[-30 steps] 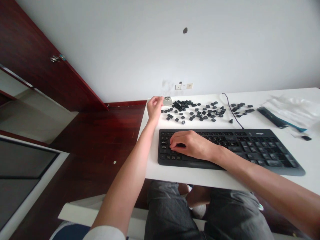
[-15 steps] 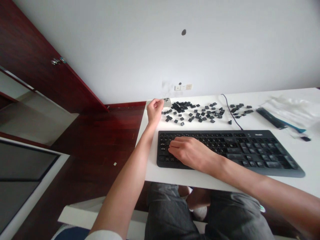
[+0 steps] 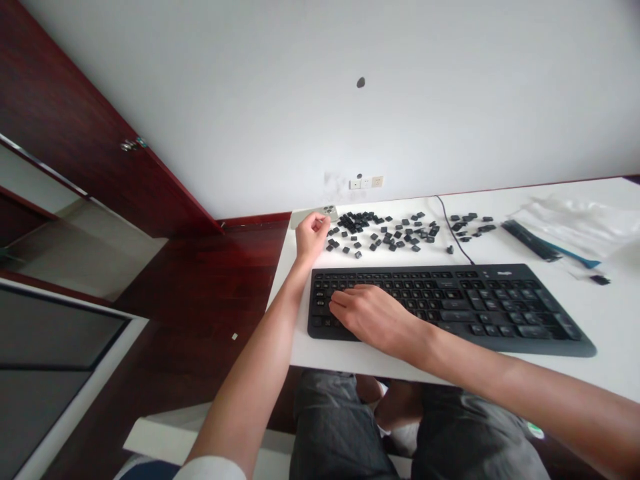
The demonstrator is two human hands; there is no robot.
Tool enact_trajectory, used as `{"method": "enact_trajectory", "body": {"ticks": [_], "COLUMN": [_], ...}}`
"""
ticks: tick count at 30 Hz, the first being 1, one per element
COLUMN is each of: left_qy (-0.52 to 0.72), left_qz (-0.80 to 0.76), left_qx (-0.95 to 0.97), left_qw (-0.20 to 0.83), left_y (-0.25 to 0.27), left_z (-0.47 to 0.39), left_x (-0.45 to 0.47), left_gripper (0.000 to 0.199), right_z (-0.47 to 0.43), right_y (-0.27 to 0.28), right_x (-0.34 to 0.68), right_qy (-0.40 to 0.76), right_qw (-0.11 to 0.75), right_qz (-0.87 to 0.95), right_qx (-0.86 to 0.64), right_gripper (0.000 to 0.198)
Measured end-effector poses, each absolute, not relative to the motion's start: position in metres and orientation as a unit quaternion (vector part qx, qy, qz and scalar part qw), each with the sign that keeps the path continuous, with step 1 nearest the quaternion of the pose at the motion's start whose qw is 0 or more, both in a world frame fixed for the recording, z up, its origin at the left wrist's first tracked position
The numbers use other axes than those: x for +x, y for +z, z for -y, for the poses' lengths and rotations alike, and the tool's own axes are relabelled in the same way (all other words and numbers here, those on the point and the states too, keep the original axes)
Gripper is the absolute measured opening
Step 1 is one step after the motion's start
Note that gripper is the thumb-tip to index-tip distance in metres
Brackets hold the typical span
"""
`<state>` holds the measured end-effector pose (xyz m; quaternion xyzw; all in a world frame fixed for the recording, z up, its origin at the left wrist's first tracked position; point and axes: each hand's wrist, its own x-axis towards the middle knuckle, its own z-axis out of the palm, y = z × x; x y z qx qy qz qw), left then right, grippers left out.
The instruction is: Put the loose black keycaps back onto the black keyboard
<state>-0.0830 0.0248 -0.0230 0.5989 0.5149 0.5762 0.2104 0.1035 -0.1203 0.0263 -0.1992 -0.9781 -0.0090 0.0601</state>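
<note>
A black keyboard (image 3: pixel 453 343) lies across the white table. Over its left part rests my right hand (image 3: pixel 373 317), palm down, fingers bent and pressed together against the keys. Whatever is under those fingertips is hidden. My left hand (image 3: pixel 311 239) is beyond the keyboard's far left corner, fingers curled into a pinch. I cannot make out anything between them. Just behind it lies a phone (image 3: pixel 329 211) with a camera cluster, partly covered by the hand. Loose black keycaps (image 3: pixel 356 223) are scattered to the right of the left hand.
A cable (image 3: pixel 450 230) runs from the keyboard toward the wall, with more keycaps (image 3: pixel 470 217) past it. Farther right lie a dark strip-like object (image 3: pixel 531 241), a blue tool (image 3: pixel 580 255) and clear plastic bags (image 3: pixel 575 220). The table's left edge drops to the floor.
The view has shifted slightly. My left hand has drawn a little nearer, leaving more of the phone uncovered. My right hand stays over the left keys.
</note>
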Motion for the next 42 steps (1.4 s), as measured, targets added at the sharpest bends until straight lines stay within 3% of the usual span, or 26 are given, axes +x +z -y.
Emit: {"method": "enact_trajectory", "body": {"ticks": [12, 16, 20, 24, 34, 38, 42], "left_qy": [0.522, 0.402, 0.310, 0.272, 0.282, 0.380, 0.500], "left_qz": [-0.559, -0.584, -0.547, -0.528, -0.536, -0.527, -0.461], "left_qx": [0.622, 0.699, 0.776, 0.803, 0.792, 0.739, 0.576], "left_qw": [0.168, 0.095, 0.057, 0.047, 0.079, 0.178, 0.453], "left_y": [-0.028, -0.026, -0.025, -0.021, -0.020, -0.013, 0.002], "left_z": [-0.022, -0.020, -0.022, -0.025, -0.030, -0.029, -0.018], "left_x": [-0.088, -0.089, -0.087, -0.084, -0.078, -0.070, -0.055], "left_gripper": [0.022, 0.017, 0.027, 0.034, 0.017, 0.009, 0.021], "right_z": [0.123, 0.113, 0.099, 0.078, 0.067, 0.059, 0.044], "right_y": [0.021, 0.016, 0.018, 0.022, 0.021, 0.024, 0.025], "right_x": [0.105, 0.106, 0.113, 0.125, 0.132, 0.137, 0.147], "right_qy": [0.000, 0.017, 0.034, 0.063, 0.092, 0.082, 0.090], "right_qw": [0.055, 0.092, 0.160, 0.229, 0.252, 0.315, 0.418], "right_qz": [0.968, 0.965, 0.959, 0.927, 0.911, 0.885, 0.812], "right_qx": [-0.244, -0.243, -0.231, -0.289, -0.313, -0.333, -0.397], "right_gripper": [0.019, 0.023, 0.027, 0.022, 0.023, 0.022, 0.018]}}
